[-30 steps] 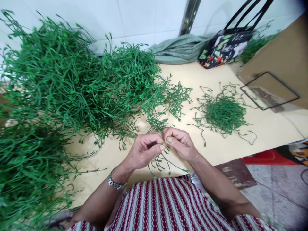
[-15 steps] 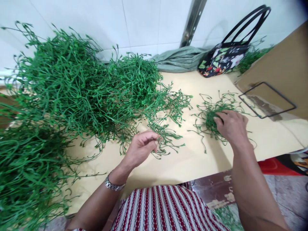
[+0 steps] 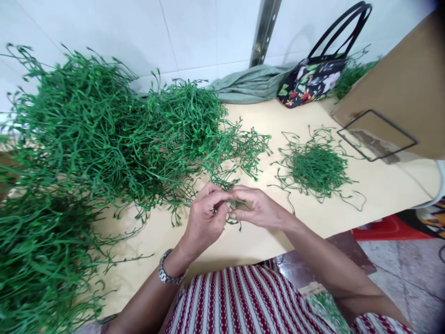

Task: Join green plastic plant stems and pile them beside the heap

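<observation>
Over the table (image 3: 250,243), just in from its near edge, I see both hands meet at the fingertips. The left hand (image 3: 205,218) curls inward in a pinch, its wrist nearly straight. The right hand (image 3: 260,208) arches across to it, thumb low and fingers above (a gap shows between them). Both forearms slant in over that near edge, the right one bare almost to the elbow.

Two hands (image 3: 205,222), one wristwatch (image 3: 163,272), one handbag (image 3: 309,86), one metal post (image 3: 264,35), one gray-green cloth (image 3: 252,86)
</observation>
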Tool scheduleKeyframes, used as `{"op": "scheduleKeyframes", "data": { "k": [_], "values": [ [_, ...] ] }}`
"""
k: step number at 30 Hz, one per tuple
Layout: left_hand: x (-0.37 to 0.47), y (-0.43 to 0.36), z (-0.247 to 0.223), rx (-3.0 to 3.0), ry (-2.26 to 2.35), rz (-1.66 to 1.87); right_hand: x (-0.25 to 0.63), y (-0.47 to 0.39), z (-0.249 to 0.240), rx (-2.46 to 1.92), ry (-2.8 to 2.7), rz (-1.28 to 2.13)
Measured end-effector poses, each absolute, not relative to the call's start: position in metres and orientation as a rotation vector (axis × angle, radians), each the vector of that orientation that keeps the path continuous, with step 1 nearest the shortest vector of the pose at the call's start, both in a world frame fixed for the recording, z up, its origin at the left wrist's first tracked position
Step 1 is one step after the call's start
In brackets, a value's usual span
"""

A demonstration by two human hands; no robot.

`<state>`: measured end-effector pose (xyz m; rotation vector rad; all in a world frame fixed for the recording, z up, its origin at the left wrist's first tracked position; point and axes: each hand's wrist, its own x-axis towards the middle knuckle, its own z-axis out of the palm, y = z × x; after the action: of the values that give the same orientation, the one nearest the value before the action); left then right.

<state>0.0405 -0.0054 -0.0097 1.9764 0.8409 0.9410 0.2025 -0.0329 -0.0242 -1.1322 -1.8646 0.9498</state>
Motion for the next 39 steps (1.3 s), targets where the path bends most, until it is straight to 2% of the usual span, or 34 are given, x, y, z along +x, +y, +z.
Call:
{"op": "scheduleKeyframes", "data": {
  "k": [5,12,20,25,31,34,39],
  "values": [
    [0.039,-0.005,-0.011,2.046,0.807,0.917,0.196,-0.039,-0.035,-1.130,-1.744,0.914],
    [0.036,-0.004,-0.013,2.085,0.729,0.828,0.196,-0.044,-0.038,-1.071,-1.602,1.137],
    [0.024,0.004,-0.015,1.765,0.565,0.604,0.188,-0.053,-0.040,-1.037,-1.584,0.843],
    [0.022,0.005,-0.008,1.856,0.604,0.590,0.188,-0.058,-0.039,-1.076,-1.640,0.727],
    [0.020,0.003,-0.005,1.992,0.608,0.422,0.187,-0.059,-0.041,-1.087,-1.732,0.743],
    [0.021,0.002,-0.005,2.064,0.590,0.404,0.187,-0.060,-0.042,-1.087,-1.709,0.831],
    [0.023,0.001,-0.005,1.937,0.394,0.449,0.190,-0.061,-0.039,-0.880,-1.582,1.251]
  ]
}}
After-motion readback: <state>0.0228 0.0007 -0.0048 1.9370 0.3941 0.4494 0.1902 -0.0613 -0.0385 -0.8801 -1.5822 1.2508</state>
